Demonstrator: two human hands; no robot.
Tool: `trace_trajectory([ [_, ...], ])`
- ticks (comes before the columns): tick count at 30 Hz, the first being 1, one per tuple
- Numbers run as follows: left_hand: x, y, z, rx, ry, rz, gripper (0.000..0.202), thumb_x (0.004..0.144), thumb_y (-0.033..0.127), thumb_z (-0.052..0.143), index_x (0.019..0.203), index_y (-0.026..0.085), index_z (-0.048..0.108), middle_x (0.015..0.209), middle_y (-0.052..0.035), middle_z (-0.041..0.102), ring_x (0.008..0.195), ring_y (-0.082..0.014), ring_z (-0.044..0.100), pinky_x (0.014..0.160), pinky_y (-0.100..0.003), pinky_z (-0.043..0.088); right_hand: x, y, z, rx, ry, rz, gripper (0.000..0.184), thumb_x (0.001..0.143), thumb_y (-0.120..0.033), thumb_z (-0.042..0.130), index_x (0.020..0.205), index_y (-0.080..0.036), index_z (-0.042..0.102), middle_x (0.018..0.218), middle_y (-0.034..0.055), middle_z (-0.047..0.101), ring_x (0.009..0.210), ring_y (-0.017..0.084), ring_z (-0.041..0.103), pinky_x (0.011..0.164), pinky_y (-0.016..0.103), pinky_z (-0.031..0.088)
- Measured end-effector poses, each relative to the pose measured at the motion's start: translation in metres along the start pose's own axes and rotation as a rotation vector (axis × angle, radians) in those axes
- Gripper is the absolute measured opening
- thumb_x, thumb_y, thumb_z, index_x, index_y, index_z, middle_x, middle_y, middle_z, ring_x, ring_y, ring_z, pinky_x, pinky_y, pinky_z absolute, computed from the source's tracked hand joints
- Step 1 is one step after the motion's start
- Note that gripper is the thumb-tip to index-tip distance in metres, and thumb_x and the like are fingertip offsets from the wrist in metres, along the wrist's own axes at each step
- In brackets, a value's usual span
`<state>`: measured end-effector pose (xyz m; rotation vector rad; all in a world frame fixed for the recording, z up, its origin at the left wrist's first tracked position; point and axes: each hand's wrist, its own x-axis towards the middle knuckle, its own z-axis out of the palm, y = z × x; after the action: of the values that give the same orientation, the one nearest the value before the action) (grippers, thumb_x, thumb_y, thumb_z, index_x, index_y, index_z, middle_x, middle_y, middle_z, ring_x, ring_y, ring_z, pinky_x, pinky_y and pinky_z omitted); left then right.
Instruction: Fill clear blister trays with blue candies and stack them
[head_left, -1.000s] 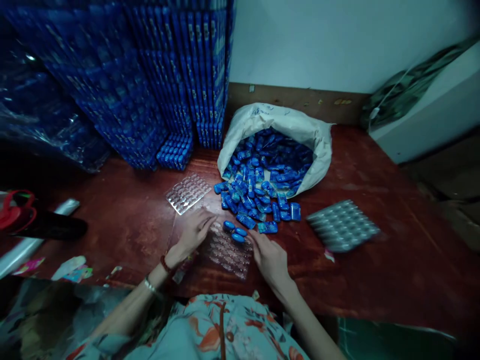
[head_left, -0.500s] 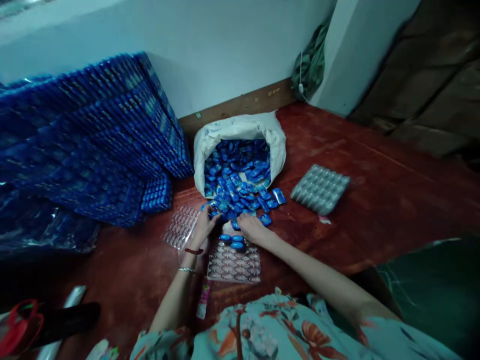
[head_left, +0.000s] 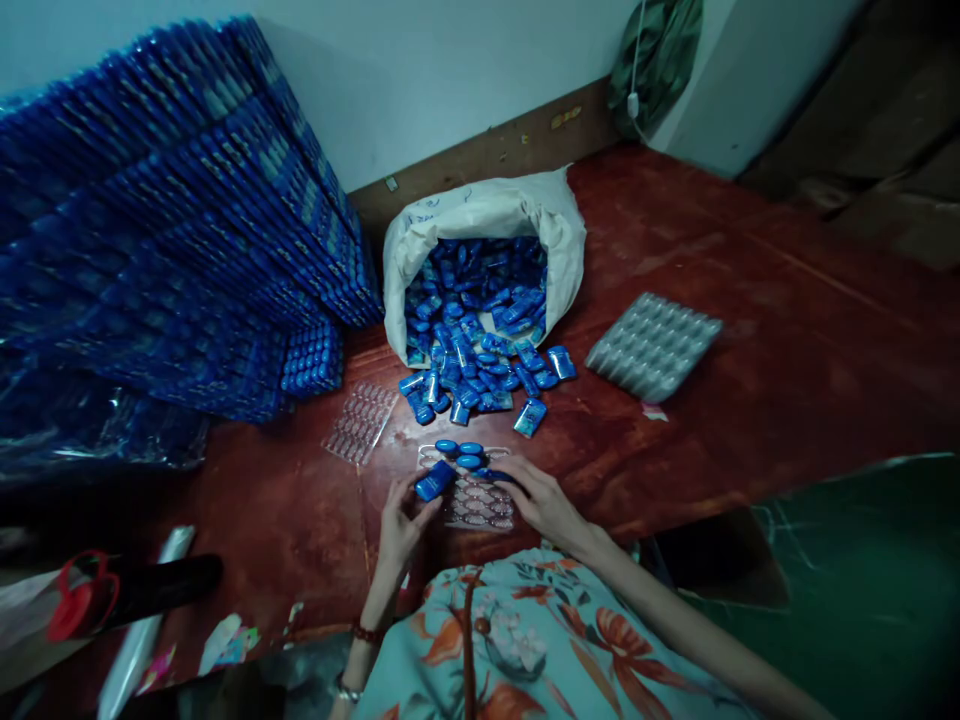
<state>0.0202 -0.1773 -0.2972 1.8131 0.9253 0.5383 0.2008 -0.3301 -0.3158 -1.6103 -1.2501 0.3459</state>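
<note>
A clear blister tray (head_left: 474, 500) lies on the red-brown table (head_left: 750, 400) right in front of me, with three blue packets (head_left: 459, 453) seated in its far row. My left hand (head_left: 401, 522) pinches a blue packet (head_left: 434, 481) at the tray's left edge. My right hand (head_left: 541, 497) rests on the tray's right side, its fingertips pressing another blue packet (head_left: 491, 473) into the tray. Behind the tray a white sack (head_left: 480, 215) lies on its side, with several blue packets (head_left: 480, 375) spilling out of it onto the table.
A tall stack of filled blue trays (head_left: 172, 230) leans at the left. A second clear empty tray (head_left: 360, 421) lies left of the pile, and a grey tray stack (head_left: 652, 345) at the right. A black bottle with red loop (head_left: 127, 592) lies front left.
Both hands came back from the spilled pile to the tray. My left hand now holds a blue packet, and my right presses one into the tray. The view has tilted and shifted.
</note>
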Motion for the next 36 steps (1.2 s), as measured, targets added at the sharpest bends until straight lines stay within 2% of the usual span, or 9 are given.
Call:
trace_trajectory([
  [3,0.003,0.001,0.010,0.179,-0.013,0.134,0.031,0.080,0.035,0.063,0.107,0.020,0.062,0.108,-0.0074,0.056,0.094,-0.0185,0.061,0.078,-0.029,0.052,0.003,0.006,0.009,-0.202,-0.053,-0.194,0.036,0.089,-0.010,0.041,0.123,-0.018,0.049,0.110,0.0093,0.063,0.104,0.018,0.061,0.088,0.034,0.052],
  [8,0.002,0.000,0.007,0.609,-0.180,0.325,0.034,0.090,0.017,0.045,0.122,0.022,0.051,0.113,-0.0093,0.055,0.097,-0.0188,0.061,0.082,-0.032,0.052,0.006,0.012,0.006,-0.447,-0.185,-0.404,0.031,0.088,-0.007,0.040,0.114,-0.014,0.054,0.103,0.0109,0.065,0.095,0.020,0.062,0.080,0.033,0.054],
  [14,0.009,0.022,0.011,1.126,-0.385,0.332,0.049,0.081,-0.003,0.038,0.127,0.013,0.042,0.109,-0.0131,0.056,0.088,-0.0191,0.062,0.071,-0.028,0.053,0.005,0.006,0.002,-0.548,-0.316,-0.401,0.025,0.089,-0.012,0.041,0.109,-0.015,0.057,0.103,0.0112,0.063,0.093,0.019,0.060,0.075,0.031,0.053],
  [19,0.025,0.048,0.027,1.343,-0.561,0.375,0.031,0.082,-0.001,0.038,0.108,0.009,0.054,0.101,-0.0164,0.057,0.090,-0.0248,0.062,0.073,-0.035,0.053,0.007,-0.002,0.006,-0.580,-0.381,-0.293,0.025,0.089,-0.012,0.044,0.110,-0.017,0.056,0.101,0.0101,0.061,0.094,0.020,0.058,0.080,0.033,0.051],
  [22,0.039,0.059,0.027,1.343,-0.657,0.396,0.027,0.084,0.001,0.038,0.104,0.009,0.055,0.100,-0.0157,0.058,0.092,-0.0256,0.061,0.074,-0.036,0.053,0.011,-0.012,0.005,-0.598,-0.438,-0.215,0.030,0.086,-0.008,0.045,0.113,-0.017,0.055,0.104,0.0108,0.059,0.098,0.021,0.057,0.082,0.034,0.051],
  [25,0.050,0.059,0.018,1.192,-0.679,0.322,0.024,0.086,0.005,0.040,0.104,0.013,0.053,0.102,-0.0116,0.058,0.086,-0.0207,0.062,0.072,-0.030,0.051,0.020,-0.023,0.002,-0.605,-0.517,-0.158,0.032,0.086,-0.007,0.045,0.116,-0.018,0.053,0.106,0.0101,0.058,0.099,0.021,0.057,0.080,0.034,0.052],
  [30,0.046,0.034,0.008,0.838,-0.441,0.231,0.023,0.087,0.008,0.040,0.107,0.016,0.049,0.096,-0.0072,0.059,0.084,-0.0184,0.061,0.071,-0.028,0.049,0.033,-0.027,-0.004,-0.572,-0.544,-0.127,0.040,0.085,-0.002,0.042,0.122,-0.017,0.047,0.104,0.0090,0.059,0.098,0.020,0.058,0.081,0.034,0.051],
  [34,0.034,0.013,0.010,0.766,-0.360,0.332,0.026,0.087,0.006,0.037,0.106,0.017,0.050,0.101,-0.0079,0.057,0.084,-0.0164,0.060,0.072,-0.026,0.049,0.036,-0.028,-0.006,-0.617,-0.543,-0.071,0.026,0.086,-0.002,0.040,0.103,-0.016,0.054,0.091,0.0072,0.060,0.086,0.020,0.059,0.072,0.032,0.050],
  [36,0.031,0.007,0.011,0.749,-0.337,0.373,0.030,0.087,0.005,0.036,0.110,0.018,0.049,0.103,-0.0074,0.056,0.084,-0.0156,0.060,0.073,-0.026,0.049,0.037,-0.033,-0.002,-0.669,-0.536,-0.079,0.026,0.086,-0.003,0.040,0.102,-0.017,0.054,0.092,0.0080,0.059,0.087,0.021,0.059,0.071,0.032,0.049],
])
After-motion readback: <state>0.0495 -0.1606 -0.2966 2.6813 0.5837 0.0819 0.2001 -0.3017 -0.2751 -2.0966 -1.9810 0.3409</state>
